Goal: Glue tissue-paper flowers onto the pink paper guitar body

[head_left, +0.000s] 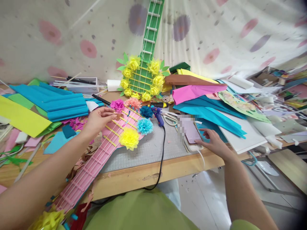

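Observation:
A pink paper guitar (96, 161) with white strings and paper flowers slants across the table's near left. Over its upper left edge is my left hand (102, 117), its fingers pinched on a small brown piece (119, 115). My right hand (212, 140) is at the lower right edge of a phone (192, 131), its thumb and forefinger apart and nothing held between them. The phone lies on a white object with a white cable. Beside the yellow flower (129, 138) are a light blue flower (145, 126) and a dark teal one (146, 111).
A green paper guitar (141, 78) ringed with yellow flowers leans at the back. A purple glue gun (157, 115) with a black cord and scissors (170, 120) lie mid-table. Blue crepe paper (64, 102) is piled left; more coloured paper (199, 92) is at right.

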Demonstrator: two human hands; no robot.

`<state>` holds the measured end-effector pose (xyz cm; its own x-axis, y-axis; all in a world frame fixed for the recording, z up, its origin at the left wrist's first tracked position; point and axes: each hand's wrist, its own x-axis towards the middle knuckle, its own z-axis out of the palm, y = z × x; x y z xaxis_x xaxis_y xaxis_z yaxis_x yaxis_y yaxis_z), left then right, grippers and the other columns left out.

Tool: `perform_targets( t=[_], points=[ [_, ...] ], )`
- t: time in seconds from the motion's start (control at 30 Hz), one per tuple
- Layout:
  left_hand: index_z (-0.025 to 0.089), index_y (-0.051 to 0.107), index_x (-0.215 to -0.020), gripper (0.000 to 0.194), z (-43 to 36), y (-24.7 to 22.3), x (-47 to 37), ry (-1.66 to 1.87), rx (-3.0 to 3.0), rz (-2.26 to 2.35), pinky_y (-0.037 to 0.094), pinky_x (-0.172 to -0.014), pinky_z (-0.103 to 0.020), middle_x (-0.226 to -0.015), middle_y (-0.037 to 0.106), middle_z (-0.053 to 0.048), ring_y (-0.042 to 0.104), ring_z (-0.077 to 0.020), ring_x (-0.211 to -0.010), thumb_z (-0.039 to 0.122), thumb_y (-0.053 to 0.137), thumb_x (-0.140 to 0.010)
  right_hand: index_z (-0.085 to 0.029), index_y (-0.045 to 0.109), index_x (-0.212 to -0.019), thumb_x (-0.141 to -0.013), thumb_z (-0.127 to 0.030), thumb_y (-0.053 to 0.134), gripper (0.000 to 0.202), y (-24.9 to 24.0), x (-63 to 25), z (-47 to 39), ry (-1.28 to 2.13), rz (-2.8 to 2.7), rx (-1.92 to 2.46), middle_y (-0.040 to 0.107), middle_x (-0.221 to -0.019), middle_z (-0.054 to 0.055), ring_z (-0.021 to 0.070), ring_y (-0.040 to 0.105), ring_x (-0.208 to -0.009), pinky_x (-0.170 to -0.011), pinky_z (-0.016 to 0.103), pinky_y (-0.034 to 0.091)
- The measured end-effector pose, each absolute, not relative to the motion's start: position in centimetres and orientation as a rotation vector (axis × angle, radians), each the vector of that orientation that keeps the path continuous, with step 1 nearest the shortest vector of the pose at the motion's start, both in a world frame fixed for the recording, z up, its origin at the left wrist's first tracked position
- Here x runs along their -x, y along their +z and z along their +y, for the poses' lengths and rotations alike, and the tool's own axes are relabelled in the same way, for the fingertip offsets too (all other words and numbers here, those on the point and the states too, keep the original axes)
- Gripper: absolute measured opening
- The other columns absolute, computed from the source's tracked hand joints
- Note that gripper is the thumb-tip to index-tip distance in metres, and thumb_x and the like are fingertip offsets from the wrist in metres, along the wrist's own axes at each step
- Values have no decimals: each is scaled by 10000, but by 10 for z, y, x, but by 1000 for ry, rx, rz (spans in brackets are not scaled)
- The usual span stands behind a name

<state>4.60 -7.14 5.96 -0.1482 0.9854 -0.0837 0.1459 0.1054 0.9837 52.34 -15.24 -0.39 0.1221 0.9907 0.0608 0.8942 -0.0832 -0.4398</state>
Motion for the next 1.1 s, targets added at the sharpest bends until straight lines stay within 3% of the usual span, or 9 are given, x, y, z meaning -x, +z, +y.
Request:
perform_targets(
  t=[0.53,0.87,1.1],
  points=[
    [158,624,-789,345,-72,56,-29,1211,-1117,1441,494,-643,-267,-736,689,-19,639,-149,-681,233,801,-503,-188,584,-983,-739,-631,528,509,-4,-500,-129,223,-1635,1969,559,-829,79,217,549,-758,-718,391,478],
    [165,607,-775,365,-75,56,-27,1178,-1104,1468,479,-671,-283,-710,681,-2,626,-145,-684,235,824,-490,-198,581,-1048,-680,-711,556,632,-4,-518,-143,301,-1686,1924,573,-906,102,250,572,-851,-774,432,500],
    [164,620,-790,308,-72,55,-32,1198,-1106,1460,463,-659,-252,-671,661,21,602,-118,-659,165,790,-534,-193,581,-969,-744,-647,522,511,-9,-511,-138,259,-1550,1953,573,-822,71,210,561,-743,-713,389,482]
  ],
)
